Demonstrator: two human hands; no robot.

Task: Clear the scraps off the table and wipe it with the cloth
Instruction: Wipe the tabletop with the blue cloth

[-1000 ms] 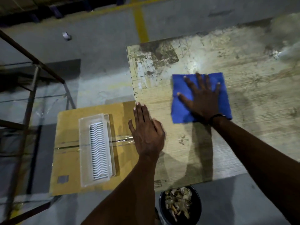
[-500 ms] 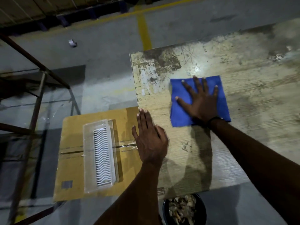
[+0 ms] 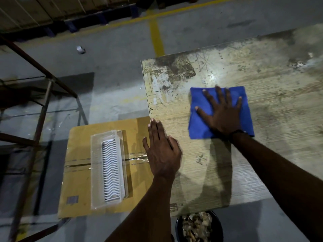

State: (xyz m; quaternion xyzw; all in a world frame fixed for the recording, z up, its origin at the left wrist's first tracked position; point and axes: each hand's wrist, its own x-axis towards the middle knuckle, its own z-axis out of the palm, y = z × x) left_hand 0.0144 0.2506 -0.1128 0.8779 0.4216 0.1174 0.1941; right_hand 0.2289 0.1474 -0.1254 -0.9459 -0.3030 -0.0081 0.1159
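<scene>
Two hands flat on table [image 3: 262, 95]. Right hand [image 3: 222, 114], fingers spread wide and straight, presses blue cloth [image 3: 201, 105] against worn, stained wooden top. Cloth folded into rough square, edges slightly uneven, lying toward table's left part. Left hand [image 3: 161, 151], fingers straight and together, rests at table's left edge. Scraps [image 3: 196, 226] fill dark bowl [image 3: 218, 227] below table's near edge.
</scene>
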